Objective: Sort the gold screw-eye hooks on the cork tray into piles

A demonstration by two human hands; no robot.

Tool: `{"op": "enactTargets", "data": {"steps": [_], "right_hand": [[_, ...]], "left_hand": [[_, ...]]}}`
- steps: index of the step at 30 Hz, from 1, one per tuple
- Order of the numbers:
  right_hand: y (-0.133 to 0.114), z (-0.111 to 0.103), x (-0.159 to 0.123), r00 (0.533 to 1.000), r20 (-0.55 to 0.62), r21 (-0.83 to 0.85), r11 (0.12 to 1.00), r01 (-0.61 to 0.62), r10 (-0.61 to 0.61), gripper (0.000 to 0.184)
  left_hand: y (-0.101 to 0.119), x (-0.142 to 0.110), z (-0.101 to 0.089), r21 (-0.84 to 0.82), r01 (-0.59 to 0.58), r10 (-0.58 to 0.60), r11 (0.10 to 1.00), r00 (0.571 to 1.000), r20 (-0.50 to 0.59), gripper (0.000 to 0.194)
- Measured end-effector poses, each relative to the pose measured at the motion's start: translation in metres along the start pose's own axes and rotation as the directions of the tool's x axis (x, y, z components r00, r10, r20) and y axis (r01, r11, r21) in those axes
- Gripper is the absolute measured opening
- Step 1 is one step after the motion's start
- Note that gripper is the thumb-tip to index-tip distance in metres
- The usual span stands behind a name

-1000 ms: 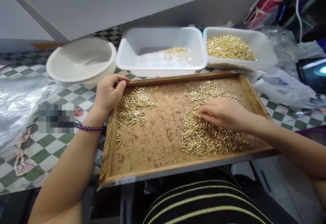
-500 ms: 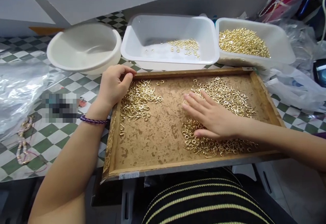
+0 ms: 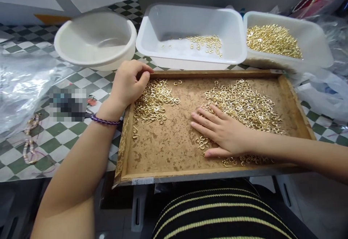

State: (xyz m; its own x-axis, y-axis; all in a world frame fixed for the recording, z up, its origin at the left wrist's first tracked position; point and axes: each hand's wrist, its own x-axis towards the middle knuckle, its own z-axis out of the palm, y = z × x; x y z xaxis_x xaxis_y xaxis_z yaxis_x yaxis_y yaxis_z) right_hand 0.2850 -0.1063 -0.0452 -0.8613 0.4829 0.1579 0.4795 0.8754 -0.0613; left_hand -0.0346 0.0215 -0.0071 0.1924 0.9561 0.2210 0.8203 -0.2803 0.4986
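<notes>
A wooden tray [image 3: 125, 141] with a cork-like floor lies in front of me. It holds a small heap of gold hooks [image 3: 153, 101] on the left and a large spread of gold hooks [image 3: 244, 101] on the right. My left hand [image 3: 129, 85] rests curled on the tray's far left corner, fingers bent over the rim beside the small heap; whether they pinch anything is hidden. My right hand [image 3: 223, 132] lies flat, fingers stretched out, on the near left part of the large spread.
Beyond the tray stand a round white bowl [image 3: 95, 40], a white tub [image 3: 190, 36] with a few hooks, and a white tub [image 3: 288, 43] heaped with hooks. Clear plastic bags [image 3: 24, 90] lie left and right. A bead chain [image 3: 29, 137] lies on the checked tabletop.
My right hand went from a pinch on the large heap to lying flat, then slid toward me and slightly left across the hooks. The left hand stayed on the tray corner.
</notes>
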Motion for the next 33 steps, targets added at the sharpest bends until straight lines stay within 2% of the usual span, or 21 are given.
{"op": "enactTargets", "data": {"steps": [4,6,8,10,12,16,20,23,28,33], "right_hand": [[0.009,-0.009,-0.001,0.995,-0.038,0.048,0.995,-0.093,0.094,0.1],[0.014,-0.016,-0.004,0.991,-0.073,0.057,0.993,-0.107,0.111,0.094],[0.017,-0.022,-0.007,0.986,-0.146,0.082,0.994,-0.071,0.083,0.074],[0.018,-0.027,-0.008,0.975,-0.221,0.103,0.995,-0.013,0.036,0.041],[0.018,-0.03,-0.006,0.975,-0.222,0.082,0.996,0.023,-0.004,0.022],[0.015,-0.035,0.0,0.996,-0.08,0.007,0.999,0.034,-0.034,0.03],[0.012,-0.035,0.007,0.999,-0.037,-0.025,0.999,0.034,-0.035,0.02],[0.011,-0.033,0.013,0.998,-0.045,-0.039,0.998,0.038,-0.04,0.016],[0.009,-0.033,0.022,0.994,-0.108,0.047,0.999,0.011,-0.006,0.023],[0.006,-0.033,0.029,0.997,-0.069,0.011,0.999,0.044,-0.043,0.024]], "left_hand": [[0.003,0.0,-0.001,0.015,0.002,-0.002,1.0,1.0,0.01,0.023],[0.004,0.0,-0.001,0.03,0.012,-0.012,0.999,1.0,0.021,0.024],[0.005,0.001,-0.002,0.038,0.017,-0.018,0.999,0.999,0.032,0.024],[0.006,0.001,-0.002,0.037,0.012,-0.014,0.999,0.999,0.034,0.024],[0.005,0.001,-0.001,0.037,0.002,-0.003,0.999,1.0,0.028,0.024],[0.003,0.001,-0.001,0.044,-0.003,0.002,0.999,1.0,0.027,0.023],[0.004,0.001,-0.001,0.044,-0.004,0.002,0.999,0.999,0.043,0.023],[0.006,0.001,-0.002,0.053,-0.016,0.013,0.998,0.999,0.051,0.025],[0.006,0.001,-0.004,0.055,-0.042,0.037,0.998,0.996,0.086,0.025],[0.003,0.0,-0.004,0.034,-0.062,0.059,0.997,0.994,0.092,0.024]]}}
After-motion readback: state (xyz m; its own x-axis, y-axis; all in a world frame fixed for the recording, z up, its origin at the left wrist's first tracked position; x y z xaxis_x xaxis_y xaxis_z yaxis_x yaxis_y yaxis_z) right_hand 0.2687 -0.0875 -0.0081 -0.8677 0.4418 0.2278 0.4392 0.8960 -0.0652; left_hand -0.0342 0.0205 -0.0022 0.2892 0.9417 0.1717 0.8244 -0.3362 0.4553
